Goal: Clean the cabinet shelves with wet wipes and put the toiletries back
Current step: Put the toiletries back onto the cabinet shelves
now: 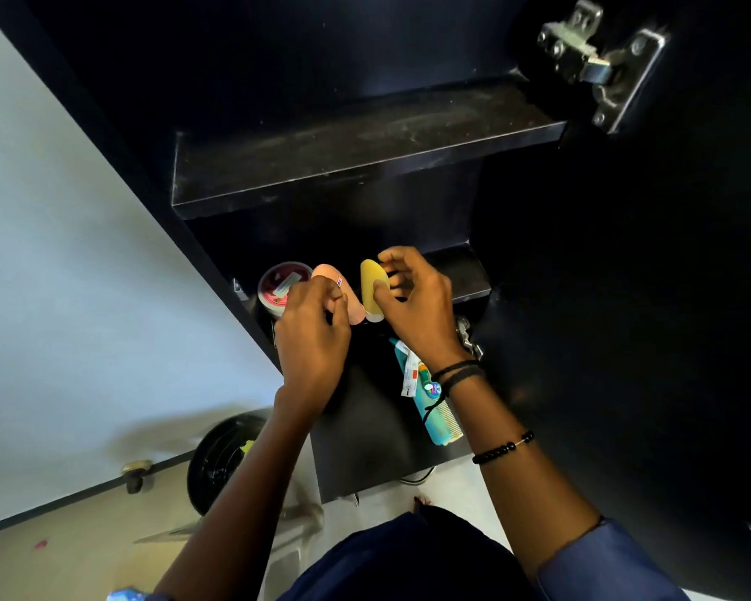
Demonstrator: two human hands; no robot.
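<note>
Yellow tube [373, 292] stood upright on the lower shelf [465, 271], cap end down, long axis roughly vertical and leaning slightly toward the camera. Right hand [412, 305] was the nearer grip: thumb on the tube's front face, fingers curled over its top from the right, pinching it lightly. Pink tube [343, 297] stood just left of the yellow one, near or touching, also upright. Left hand [311, 336] was closed around the pink tube's lower part, fingers folded in, tube top sticking out above the knuckles. Both tubes sat toward the shelf's front edge, so each hand came at its tube from below and in front.

Round tub [280, 288] with a reddish lid sat at the shelf's left end, just beside the pink tube; a small pale item lay on its lid, too small to identify. It crowded any shift leftward. Free shelf space lay to the right of the yellow tube, behind the right hand.

Below, on a dark ledge [365, 427], lay a teal comb [441, 427] and a small white tube [410, 375], partly under the right wrist, not yet shelved by the look of it. Upper shelf [343, 154] was bare, showing dusty streaks. Door hinge [599, 62] at top right, clear of the hands. Black bin [222, 461] on the floor at left.

Judgement: putting-back stage, tubes being set in place.
</note>
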